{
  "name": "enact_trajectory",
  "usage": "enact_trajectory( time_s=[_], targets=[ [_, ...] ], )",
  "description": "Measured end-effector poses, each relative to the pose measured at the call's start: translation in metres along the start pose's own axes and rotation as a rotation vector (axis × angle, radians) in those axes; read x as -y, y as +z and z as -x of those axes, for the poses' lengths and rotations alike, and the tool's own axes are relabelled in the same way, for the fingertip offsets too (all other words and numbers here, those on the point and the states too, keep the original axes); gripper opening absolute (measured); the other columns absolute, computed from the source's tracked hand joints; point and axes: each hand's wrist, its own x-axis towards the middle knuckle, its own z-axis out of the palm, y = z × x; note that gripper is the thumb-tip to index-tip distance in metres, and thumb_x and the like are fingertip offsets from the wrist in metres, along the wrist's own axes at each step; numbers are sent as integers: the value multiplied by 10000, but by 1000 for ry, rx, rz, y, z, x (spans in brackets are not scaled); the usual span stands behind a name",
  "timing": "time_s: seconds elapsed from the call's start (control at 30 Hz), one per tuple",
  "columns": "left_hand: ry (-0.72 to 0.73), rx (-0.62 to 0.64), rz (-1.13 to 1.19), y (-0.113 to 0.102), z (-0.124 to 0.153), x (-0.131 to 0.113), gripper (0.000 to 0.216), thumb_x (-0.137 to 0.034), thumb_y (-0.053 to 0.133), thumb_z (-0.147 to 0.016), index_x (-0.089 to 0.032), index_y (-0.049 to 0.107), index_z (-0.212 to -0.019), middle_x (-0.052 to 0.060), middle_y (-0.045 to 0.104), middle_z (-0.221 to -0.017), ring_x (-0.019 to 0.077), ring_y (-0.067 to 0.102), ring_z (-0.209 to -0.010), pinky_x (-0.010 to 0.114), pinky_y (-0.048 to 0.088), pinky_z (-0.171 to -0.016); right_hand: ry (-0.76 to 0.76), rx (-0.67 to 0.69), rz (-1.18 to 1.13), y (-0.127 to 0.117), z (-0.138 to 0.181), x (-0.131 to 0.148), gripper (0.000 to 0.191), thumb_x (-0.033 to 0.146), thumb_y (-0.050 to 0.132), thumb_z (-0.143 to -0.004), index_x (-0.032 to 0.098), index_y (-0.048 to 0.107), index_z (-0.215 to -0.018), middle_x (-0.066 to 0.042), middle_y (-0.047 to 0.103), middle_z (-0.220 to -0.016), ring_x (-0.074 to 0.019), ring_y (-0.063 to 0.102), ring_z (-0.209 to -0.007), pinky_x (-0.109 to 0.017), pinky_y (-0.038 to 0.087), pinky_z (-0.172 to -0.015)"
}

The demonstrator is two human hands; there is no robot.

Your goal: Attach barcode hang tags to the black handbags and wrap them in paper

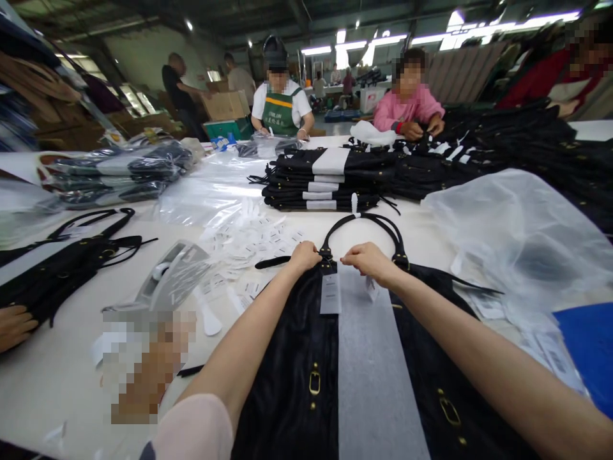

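A black handbag [287, 358] with brass buckles lies flat before me, its looped handle [383, 223] pointing away. A grey paper strip [368, 377] runs down its middle. My left hand [305, 257] is closed in a pinch at the left foot of the handle; what is between the fingertips is too small to make out. Just below hangs a white hang tag [330, 295]. My right hand [368, 260] is pinched above the grey strip, slightly apart from the left, its fingertips' content unclear. A small white tag [371, 289] shows under its palm.
Stacked black bags [287, 176] lie ahead, with scattered labels [258, 239] and a grey tape dispenser [167, 275] to the left. Clear plastic [517, 223] and a blue sheet [589, 351] lie right. Another person's hand [16, 327] rests on a bag at left; two people work opposite.
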Motion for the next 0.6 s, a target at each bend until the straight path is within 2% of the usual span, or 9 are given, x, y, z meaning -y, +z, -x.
enact_trajectory(
  time_s=[0.07, 0.13, 0.23, 0.3, 0.37, 0.47, 0.6],
  targets=[
    [6, 49, 17, 6, -9, 2, 113, -124, 698, -499, -125, 585, -496, 5, 508, -468, 159, 529, -600, 254, 376, -580, -24, -20, 167, 8, -5, 2, 160, 257, 576, -699, 135, 679, -693, -18, 570, -542, -113, 495, -528, -222, 322, -498],
    [8, 81, 55, 10, -15, 4, 130, -156, 723, -483, -119, 599, -498, -9, 484, -439, 147, 513, -561, 246, 371, -550, -45, -44, 306, 17, -9, 5, 166, 253, 566, -715, 149, 695, -724, -48, 638, -660, -141, 551, -639, -224, 333, -543],
    [17, 90, 147, 12, -17, 10, 167, -181, 702, -535, -114, 673, -685, -14, 555, -525, 117, 517, -564, 216, 380, -537, -44, -57, 395, 30, -16, 5, 184, 263, 545, -737, 167, 701, -759, -64, 670, -758, -168, 581, -719, -230, 332, -561],
    [32, 91, 269, 14, -15, 13, 282, -134, 673, -545, -126, 686, -827, -18, 600, -597, 100, 522, -576, 198, 389, -546, -28, -66, 404, 37, -20, 3, 198, 272, 532, -747, 168, 699, -769, -70, 675, -770, -173, 590, -726, -229, 331, -558],
    [26, 95, 431, 15, -12, 15, 371, -61, 634, -523, -130, 682, -884, -29, 599, -584, 83, 496, -534, 190, 379, -524, -12, -87, 402, 43, -22, 1, 215, 284, 519, -757, 163, 696, -770, -76, 675, -770, -173, 594, -722, -228, 332, -555],
    [7, 112, 612, 18, -8, 14, 372, 8, 563, -499, -108, 680, -832, -42, 560, -519, 57, 419, -452, 182, 323, -458, 8, -109, 398, 47, -23, -1, 231, 289, 506, -763, 156, 696, -771, -80, 673, -754, -173, 592, -707, -230, 330, -552],
    [30, 146, 627, 18, -8, 15, 208, -7, 550, -500, -102, 641, -661, -50, 517, -483, 52, 397, -442, 179, 292, -435, 28, -94, 377, 47, -24, -3, 205, 260, 526, -730, 145, 695, -745, -81, 665, -727, -170, 580, -690, -232, 325, -549]
  ],
)
